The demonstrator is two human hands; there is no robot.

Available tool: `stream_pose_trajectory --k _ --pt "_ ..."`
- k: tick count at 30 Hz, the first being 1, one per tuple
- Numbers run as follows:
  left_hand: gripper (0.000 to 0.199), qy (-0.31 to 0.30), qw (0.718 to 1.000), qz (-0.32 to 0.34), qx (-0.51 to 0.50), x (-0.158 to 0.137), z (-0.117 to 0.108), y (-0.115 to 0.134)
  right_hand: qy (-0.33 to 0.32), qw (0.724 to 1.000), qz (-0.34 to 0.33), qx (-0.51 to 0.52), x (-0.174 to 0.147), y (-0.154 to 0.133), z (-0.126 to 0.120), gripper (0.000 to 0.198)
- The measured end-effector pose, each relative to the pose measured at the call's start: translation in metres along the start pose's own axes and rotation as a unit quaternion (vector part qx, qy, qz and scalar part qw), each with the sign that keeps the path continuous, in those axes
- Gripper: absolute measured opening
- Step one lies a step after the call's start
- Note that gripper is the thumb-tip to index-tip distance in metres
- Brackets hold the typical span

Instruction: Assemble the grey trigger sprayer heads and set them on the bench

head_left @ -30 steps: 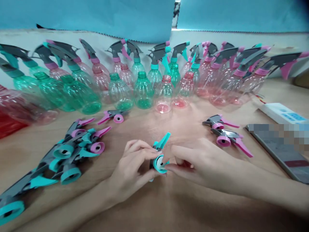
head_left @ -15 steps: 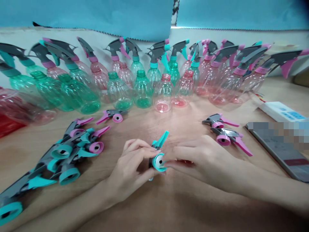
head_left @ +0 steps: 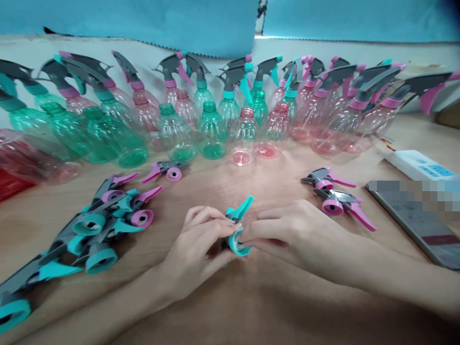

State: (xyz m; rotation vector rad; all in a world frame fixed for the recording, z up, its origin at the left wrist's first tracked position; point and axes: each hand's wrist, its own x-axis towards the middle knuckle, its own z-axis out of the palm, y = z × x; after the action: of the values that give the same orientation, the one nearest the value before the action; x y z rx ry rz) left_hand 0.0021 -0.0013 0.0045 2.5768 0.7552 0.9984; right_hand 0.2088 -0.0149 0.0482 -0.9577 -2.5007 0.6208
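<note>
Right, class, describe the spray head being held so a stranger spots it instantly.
On the wooden table, in front of the row of bottles, find the left hand near the middle. It grips a grey spray head with turquoise collar and trigger, the right hand at the collar. Unlike loose heads lying either side, it alone is held.

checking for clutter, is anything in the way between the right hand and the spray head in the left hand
Nothing visible: the right hand's fingertips are already at the teal collar of the spray head held by the left hand. The loose heads lie off to both sides.
</note>
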Motion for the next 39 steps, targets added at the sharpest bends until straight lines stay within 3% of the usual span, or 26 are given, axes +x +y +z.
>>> stream_pose_trajectory --k 7,12,20,29,39 --pt "0.020 0.014 1.000 -0.025 -0.010 -0.001 0.000 -0.001 0.022 0.998 0.029 -0.055 -0.002 -0.004 0.001 0.013" --pt "0.022 0.026 0.999 -0.023 -0.007 -0.002 0.002 -0.001 0.045 0.992 0.041 -0.114 -0.006 -0.010 0.003 0.019" --pt "0.028 -0.010 0.999 -0.034 -0.025 -0.001 -0.002 -0.004 0.044 0.993 -0.046 -0.097 -0.002 -0.008 0.000 0.014" --pt "0.030 -0.075 0.995 -0.034 -0.062 0.005 -0.004 -0.005 0.003 0.983 -0.130 -0.127 0.000 0.003 -0.002 0.034" --pt "0.034 -0.072 0.993 -0.046 -0.079 0.004 -0.002 -0.007 -0.040 0.974 -0.139 -0.172 -0.003 0.010 -0.013 0.017"
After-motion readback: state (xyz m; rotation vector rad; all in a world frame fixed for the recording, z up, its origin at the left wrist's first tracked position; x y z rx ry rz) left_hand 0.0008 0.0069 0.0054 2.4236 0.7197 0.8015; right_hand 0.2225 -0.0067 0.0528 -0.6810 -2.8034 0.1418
